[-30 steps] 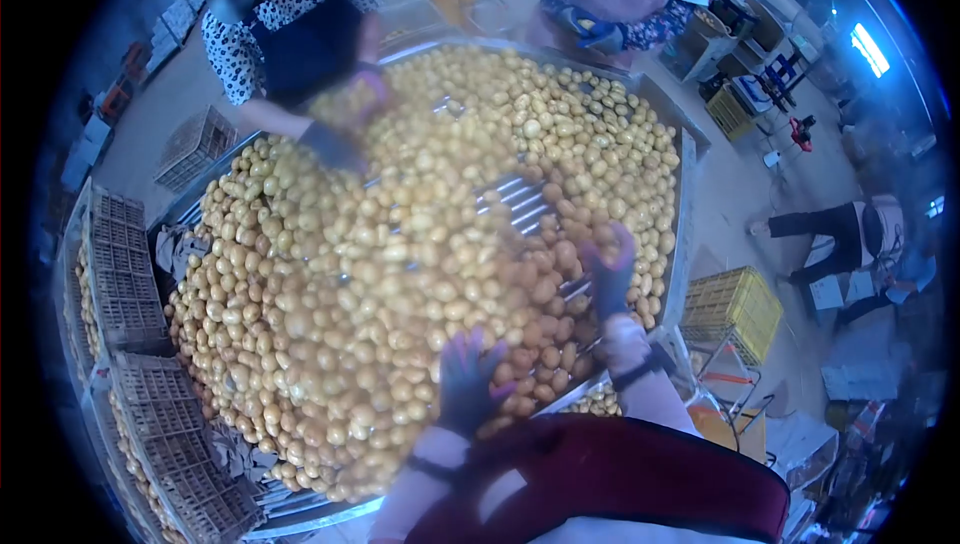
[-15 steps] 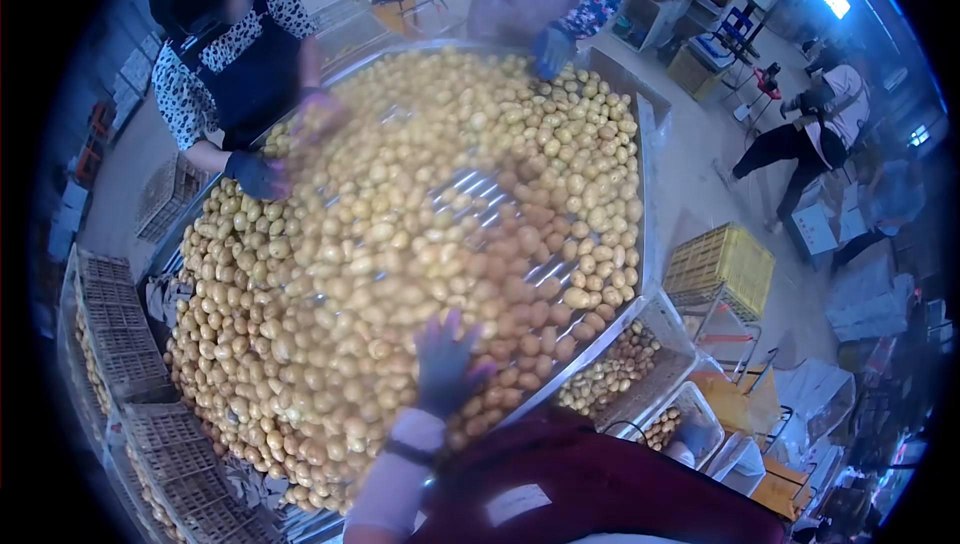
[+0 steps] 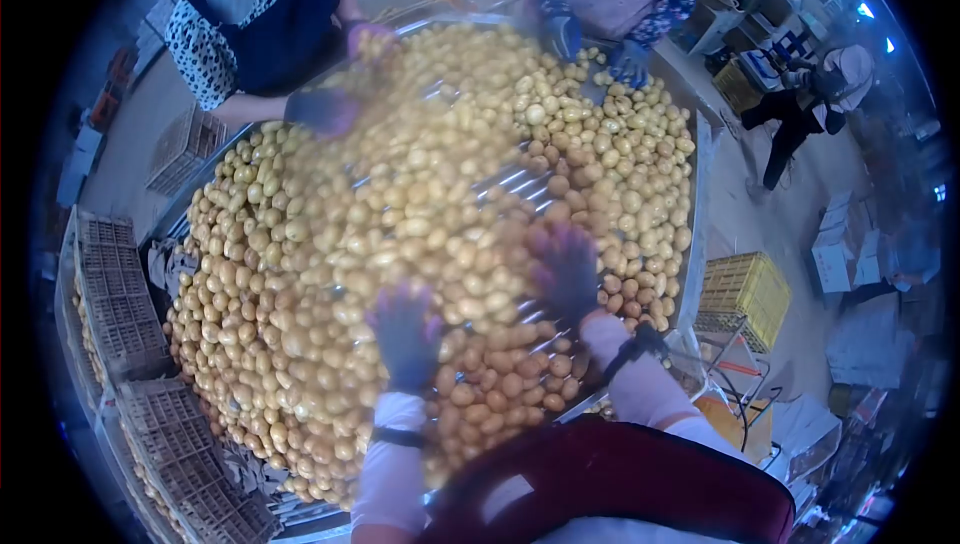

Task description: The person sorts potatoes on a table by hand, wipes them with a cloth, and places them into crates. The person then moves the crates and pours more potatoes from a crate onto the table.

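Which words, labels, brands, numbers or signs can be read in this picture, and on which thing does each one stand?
No text can be read.
White box on the floor at right: any print is too small and blurred to read.
Maroon apron: its pale patch shows no lettering that I can make out.
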`<state>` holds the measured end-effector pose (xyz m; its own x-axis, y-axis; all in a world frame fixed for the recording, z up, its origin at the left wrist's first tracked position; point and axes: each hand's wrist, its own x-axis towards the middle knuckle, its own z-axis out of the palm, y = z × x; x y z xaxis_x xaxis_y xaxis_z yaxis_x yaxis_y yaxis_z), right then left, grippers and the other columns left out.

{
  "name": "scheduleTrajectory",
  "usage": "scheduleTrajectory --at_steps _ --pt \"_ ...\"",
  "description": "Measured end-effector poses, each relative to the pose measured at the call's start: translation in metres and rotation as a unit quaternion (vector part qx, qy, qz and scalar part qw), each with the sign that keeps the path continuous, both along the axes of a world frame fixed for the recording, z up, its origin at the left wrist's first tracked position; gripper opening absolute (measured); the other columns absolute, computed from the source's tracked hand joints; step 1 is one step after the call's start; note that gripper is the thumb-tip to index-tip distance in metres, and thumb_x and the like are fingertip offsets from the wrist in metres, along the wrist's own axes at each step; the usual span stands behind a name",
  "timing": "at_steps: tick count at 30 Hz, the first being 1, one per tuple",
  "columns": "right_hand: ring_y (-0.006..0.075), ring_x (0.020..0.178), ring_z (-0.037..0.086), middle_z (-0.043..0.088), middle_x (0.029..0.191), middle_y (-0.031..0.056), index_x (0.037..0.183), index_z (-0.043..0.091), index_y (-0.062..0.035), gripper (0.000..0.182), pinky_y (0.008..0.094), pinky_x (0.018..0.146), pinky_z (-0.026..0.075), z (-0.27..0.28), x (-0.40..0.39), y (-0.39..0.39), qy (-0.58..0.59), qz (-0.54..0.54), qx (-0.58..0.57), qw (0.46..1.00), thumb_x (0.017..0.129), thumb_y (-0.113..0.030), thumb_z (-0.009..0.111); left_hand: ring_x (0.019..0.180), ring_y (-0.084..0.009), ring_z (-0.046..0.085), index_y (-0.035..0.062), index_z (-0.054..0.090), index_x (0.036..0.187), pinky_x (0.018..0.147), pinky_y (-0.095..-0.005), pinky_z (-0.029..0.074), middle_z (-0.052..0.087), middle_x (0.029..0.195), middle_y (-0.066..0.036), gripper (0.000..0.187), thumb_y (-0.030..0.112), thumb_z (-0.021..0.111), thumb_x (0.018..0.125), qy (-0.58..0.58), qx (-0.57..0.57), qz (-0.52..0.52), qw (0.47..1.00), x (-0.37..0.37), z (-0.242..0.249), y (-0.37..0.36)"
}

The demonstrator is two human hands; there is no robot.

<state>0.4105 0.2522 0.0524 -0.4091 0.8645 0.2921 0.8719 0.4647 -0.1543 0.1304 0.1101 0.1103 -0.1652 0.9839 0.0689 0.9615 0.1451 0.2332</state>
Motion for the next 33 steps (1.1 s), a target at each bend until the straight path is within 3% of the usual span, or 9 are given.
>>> scheduleTrajectory --at_steps 5,8,10,11,13,22,24,31,33 --pt "0.0427 0.132 0.04 0.044 0.146 0.0173 0.145 0.047 -0.0178 0.057 0.0627 0.104 0.033 0.025 0.002 0.111 -0.026 -0.088 0.071 0.993 0.093 -0.04 0.057 0.147 -0.0418 0.027 0.0292 0.047 0.149 0.116 -0.0669 0.017 0.035 0.16 -0.005 0.06 0.037 0.063 0.092 0.001 -0.022 0.011 1.0 0.006 0.007 0.009" --pt "0.0376 0.118 0.054 0.06 0.125 0.0167 0.125 0.061 -0.017 0.04 0.0537 0.096 0.044 0.1 -0.035 0.105 0.132 -0.123 -0.166 0.969 0.091 -0.037 0.06 0.147 -0.0419 0.026 0.0279 0.047 0.148 0.116 -0.0668 0.017 0.034 0.16 -0.006 0.059 0.037 0.062 0.092 -0.004 -0.032 0.008 0.999 0.004 0.011 0.014" --pt "0.0337 0.099 0.065 0.068 0.099 0.014 0.099 0.068 -0.0115 0.026 0.0456 0.082 0.051 0.067 -0.042 0.105 -0.058 0.122 -0.092 0.987 0.088 -0.034 0.063 0.147 -0.0423 0.025 0.0243 0.047 0.147 0.115 -0.0672 0.016 0.034 0.16 -0.008 0.059 0.039 0.059 0.092 -0.008 -0.039 0.004 0.999 0.004 0.011 0.012" --pt "0.0348 0.104 0.064 0.067 0.11 0.0146 0.111 0.067 -0.0103 0.035 0.0476 0.086 0.051 0.063 -0.048 0.077 0.026 0.075 -0.288 0.954 0.088 -0.036 0.064 0.147 -0.0424 0.025 0.0247 0.047 0.147 0.115 -0.0662 0.017 0.034 0.16 -0.008 0.059 0.039 0.06 0.091 -0.006 -0.031 0.007 0.999 0.004 0.007 0.011" --pt "0.037 0.102 0.065 0.065 0.117 0.019 0.128 0.053 -0.0058 0.042 0.0483 0.085 0.052 0.039 -0.054 0.032 0.066 0.128 -0.18 0.973 0.093 -0.029 0.059 0.147 -0.0426 0.025 0.025 0.048 0.146 0.115 -0.0662 0.017 0.035 0.159 -0.008 0.058 0.04 0.06 0.092 -0.011 -0.025 0.006 1.0 0.004 0.009 0.012" --pt "0.0366 0.1 0.064 0.067 0.108 0.0149 0.115 0.059 -0.0103 0.034 0.0473 0.081 0.052 0.051 -0.059 0.053 0.156 0.007 -0.308 0.938 0.086 -0.027 0.064 0.146 -0.0433 0.027 0.0262 0.048 0.147 0.115 -0.0659 0.018 0.037 0.158 -0.007 0.058 0.041 0.06 0.092 -0.009 -0.038 0.012 0.999 0.004 0.008 0.012" --pt "0.0333 0.09 0.064 0.066 0.094 0.0131 0.107 0.061 -0.0091 0.029 0.0458 0.077 0.051 0.05 -0.075 0.07 0.209 0.037 -0.127 0.969 0.081 -0.02 0.062 0.146 -0.0436 0.027 0.0257 0.047 0.148 0.116 -0.0657 0.017 0.037 0.158 -0.007 0.059 0.042 0.059 0.092 -0.011 -0.046 0.008 0.999 0.004 0.01 0.013" --pt "0.025 0.062 0.065 0.066 0.069 0.0138 0.078 0.07 -0.0067 0.014 0.0423 0.054 0.049 -0.144 -0.157 0.15 -0.01 0.015 -0.05 0.999 0.081 -0.007 0.057 0.145 -0.0465 0.028 0.0253 0.044 0.151 0.112 -0.0676 0.021 0.034 0.16 -0.013 0.066 0.042 0.061 0.089 0.003 0.077 -0.054 0.996 -0.015 -0.042 0.001" --pt "0.0277 0.067 0.067 0.067 0.072 0.0145 0.084 0.071 -0.0065 0.015 0.0428 0.061 0.052 -0.108 -0.132 0.138 0.034 0.049 -0.087 0.994 0.084 -0.013 0.058 0.147 -0.0452 0.026 0.024 0.04 0.151 0.11 -0.0625 0.027 0.032 0.161 -0.012 0.062 0.056 0.039 0.098 0.035 0.018 -0.062 0.997 -0.021 -0.047 0.005"
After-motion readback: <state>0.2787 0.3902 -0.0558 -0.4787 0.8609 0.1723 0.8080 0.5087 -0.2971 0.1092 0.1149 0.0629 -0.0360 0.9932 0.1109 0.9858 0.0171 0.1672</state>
